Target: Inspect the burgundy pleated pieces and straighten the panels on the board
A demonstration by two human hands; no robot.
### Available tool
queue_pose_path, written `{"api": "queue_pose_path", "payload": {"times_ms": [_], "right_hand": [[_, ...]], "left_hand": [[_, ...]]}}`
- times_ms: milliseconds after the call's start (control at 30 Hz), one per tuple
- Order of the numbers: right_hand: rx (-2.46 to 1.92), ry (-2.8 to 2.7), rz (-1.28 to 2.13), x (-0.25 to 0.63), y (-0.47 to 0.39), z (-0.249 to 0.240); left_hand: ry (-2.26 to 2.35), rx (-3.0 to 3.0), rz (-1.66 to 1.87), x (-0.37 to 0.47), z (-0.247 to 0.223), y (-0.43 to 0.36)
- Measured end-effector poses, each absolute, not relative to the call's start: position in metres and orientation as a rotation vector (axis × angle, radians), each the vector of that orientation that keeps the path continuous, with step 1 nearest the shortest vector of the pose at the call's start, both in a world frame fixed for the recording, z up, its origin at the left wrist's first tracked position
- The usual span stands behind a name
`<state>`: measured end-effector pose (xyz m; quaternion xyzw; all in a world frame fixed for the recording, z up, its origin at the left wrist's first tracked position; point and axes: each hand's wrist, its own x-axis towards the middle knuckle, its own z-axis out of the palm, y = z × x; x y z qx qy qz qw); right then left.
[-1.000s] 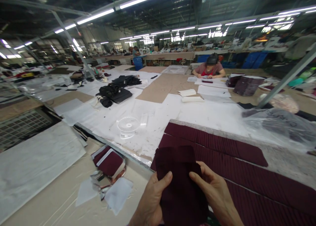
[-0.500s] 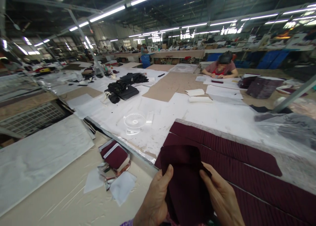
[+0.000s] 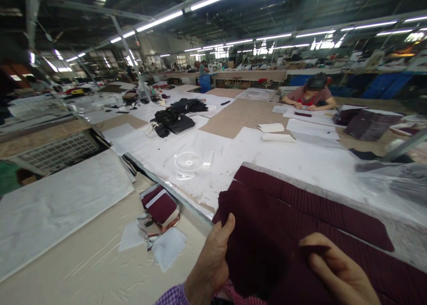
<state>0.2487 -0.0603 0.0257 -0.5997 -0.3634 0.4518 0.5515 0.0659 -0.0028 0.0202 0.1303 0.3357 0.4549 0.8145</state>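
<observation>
A dark maroon fabric piece is held up in front of me, spread out between both hands. My left hand grips its left edge, thumb on the near face and the other fingers behind it. On the other side my right hand pinches a corner of the maroon fabric between thumb and curled fingers. Beyond the piece lie long rows of overlapping maroon fabric pieces on a grey sheet on the table. The lower part of the held piece blends into those rows, so its edge is hard to make out.
A small white fan lies on the white-covered table. Black fabric is heaped beyond it. Bundled maroon pieces and white paper scraps sit at left. Another person works across the table, near a wrapped stack.
My right hand has moved right, pulling the fabric's corner outward, so the narrow folded piece is now spread wider. My left hand keeps its grip. The view has turned slightly left.
</observation>
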Motion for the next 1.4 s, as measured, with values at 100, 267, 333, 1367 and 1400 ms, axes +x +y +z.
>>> {"api": "queue_pose_path", "payload": {"times_ms": [100,267,333,1367,1400], "right_hand": [[-1.495,-1.127,0.887,0.237,-0.043,0.022],[-1.421,-1.101,0.981,0.235,-0.027,0.004],[-1.346,-1.007,1.205,0.234,-0.028,0.001],[-1.349,-0.821,1.128,0.227,-0.022,-0.004],[-1.347,-0.836,1.106,0.227,-0.02,-0.002]], "left_hand": [[0.705,0.289,0.932,0.07,0.022,-0.006],[0.712,0.187,0.903,0.069,0.022,-0.009],[0.707,0.171,0.896,0.067,0.022,-0.008],[0.572,0.376,0.929,0.06,0.02,-0.002],[0.586,0.385,0.918,0.058,0.021,-0.001]]}}
